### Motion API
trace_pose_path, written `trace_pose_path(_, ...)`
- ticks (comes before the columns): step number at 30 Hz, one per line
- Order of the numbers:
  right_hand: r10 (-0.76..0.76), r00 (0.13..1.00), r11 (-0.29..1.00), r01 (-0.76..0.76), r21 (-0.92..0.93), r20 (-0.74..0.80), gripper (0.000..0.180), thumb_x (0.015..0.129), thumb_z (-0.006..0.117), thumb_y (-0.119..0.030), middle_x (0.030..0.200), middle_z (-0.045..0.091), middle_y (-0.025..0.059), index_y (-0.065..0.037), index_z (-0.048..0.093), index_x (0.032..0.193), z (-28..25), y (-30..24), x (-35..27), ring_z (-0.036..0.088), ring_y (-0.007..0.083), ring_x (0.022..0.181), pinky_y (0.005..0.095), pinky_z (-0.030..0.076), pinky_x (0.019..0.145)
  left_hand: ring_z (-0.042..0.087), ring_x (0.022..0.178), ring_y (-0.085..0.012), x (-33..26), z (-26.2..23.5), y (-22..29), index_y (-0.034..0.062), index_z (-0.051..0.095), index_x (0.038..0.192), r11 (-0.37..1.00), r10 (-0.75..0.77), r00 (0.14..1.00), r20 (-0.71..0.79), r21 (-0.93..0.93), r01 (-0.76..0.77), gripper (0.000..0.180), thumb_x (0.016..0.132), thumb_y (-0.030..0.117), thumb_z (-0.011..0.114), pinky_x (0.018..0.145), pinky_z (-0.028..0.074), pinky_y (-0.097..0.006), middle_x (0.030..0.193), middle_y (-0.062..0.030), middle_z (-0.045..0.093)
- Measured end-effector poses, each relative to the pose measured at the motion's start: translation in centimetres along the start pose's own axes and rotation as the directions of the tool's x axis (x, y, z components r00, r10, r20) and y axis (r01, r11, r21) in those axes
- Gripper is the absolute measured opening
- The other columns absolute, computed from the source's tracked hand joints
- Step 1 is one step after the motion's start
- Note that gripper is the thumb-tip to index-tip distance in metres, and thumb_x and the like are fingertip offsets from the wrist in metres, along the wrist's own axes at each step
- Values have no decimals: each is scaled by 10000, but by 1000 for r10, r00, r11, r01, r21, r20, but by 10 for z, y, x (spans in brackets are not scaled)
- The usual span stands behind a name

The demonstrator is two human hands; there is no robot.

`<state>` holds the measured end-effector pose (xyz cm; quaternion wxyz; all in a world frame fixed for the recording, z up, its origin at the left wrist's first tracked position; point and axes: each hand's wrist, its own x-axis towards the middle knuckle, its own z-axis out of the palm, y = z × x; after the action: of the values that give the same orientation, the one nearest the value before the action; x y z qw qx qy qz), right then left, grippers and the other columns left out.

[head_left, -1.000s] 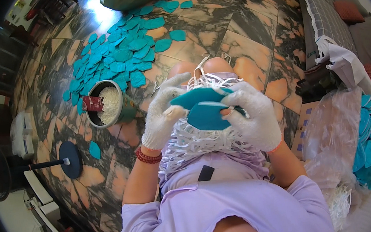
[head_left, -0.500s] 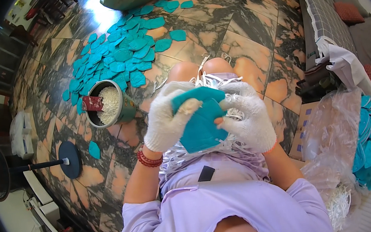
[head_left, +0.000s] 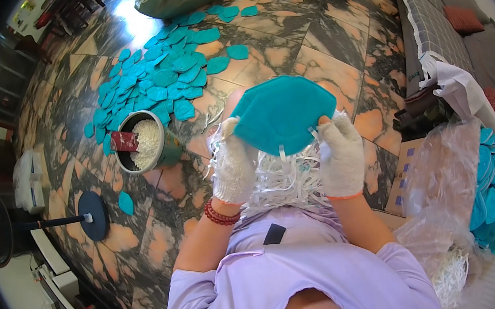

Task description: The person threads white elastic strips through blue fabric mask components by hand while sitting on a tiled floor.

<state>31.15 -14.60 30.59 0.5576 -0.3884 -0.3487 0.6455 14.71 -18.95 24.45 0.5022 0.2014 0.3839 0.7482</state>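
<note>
A teal face mask (head_left: 282,113) is spread flat in front of me, its broad face toward me and a small white tab at its lower edge. My left hand (head_left: 233,165), in a white knit glove with a red bead bracelet at the wrist, pinches the mask's left edge. On the right edge, my right hand (head_left: 341,152) grips it between thumb and fingers; that glove is white too, with a bare thumb tip. Behind the mask most of the fingers are hidden. A heap of thin white straps (head_left: 282,181) lies on my lap below it.
Many teal masks (head_left: 163,75) are piled on the marble floor ahead. Left of my knees stands a bucket (head_left: 166,146) of white pieces with a red card. A fan (head_left: 91,217) is at far left. More masks (head_left: 493,192) fill a clear plastic bag at right, near a sofa (head_left: 431,14).
The mask has opened out from a folded, tilted position and risen away from my body. My hands have moved apart to its two side edges.
</note>
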Motion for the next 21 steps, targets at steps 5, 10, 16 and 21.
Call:
trace_pose_path(5,-69,997,991,63,-120,-46,143,858,621,-73,891,609,27,24,627,963,2,9,5,542,108,839,255,431,791,552,1079,-170,-16,32,9,50,528,1251,992,-93,986,137,-77,104,312,1001,232,489,933,444,-322,1153,-44,595)
trace_pose_path(10,-272,961,958,275,-83,38,337,843,664,-112,1039,607,66,35,569,1131,5,-1,7,561,144,990,297,450,884,602,963,-127,-13,27,20,7,596,1124,929,30,995,97,363,-64,231,912,92,630,854,489,-286,1071,-65,652)
trace_pose_path(16,13,942,998,7,-61,336,406,826,705,-148,1071,645,43,-10,598,1192,2,-6,5,590,127,936,288,483,816,475,702,-69,-13,50,33,69,611,1049,875,59,956,286,447,-187,182,962,223,570,647,368,-214,833,9,577)
trace_pose_path(21,-108,993,982,114,-153,47,127,855,644,-103,913,646,16,-21,651,952,6,-5,18,576,92,797,245,470,721,433,668,-60,-4,41,50,74,607,958,749,-320,891,323,662,29,253,951,322,557,574,325,-219,739,30,498)
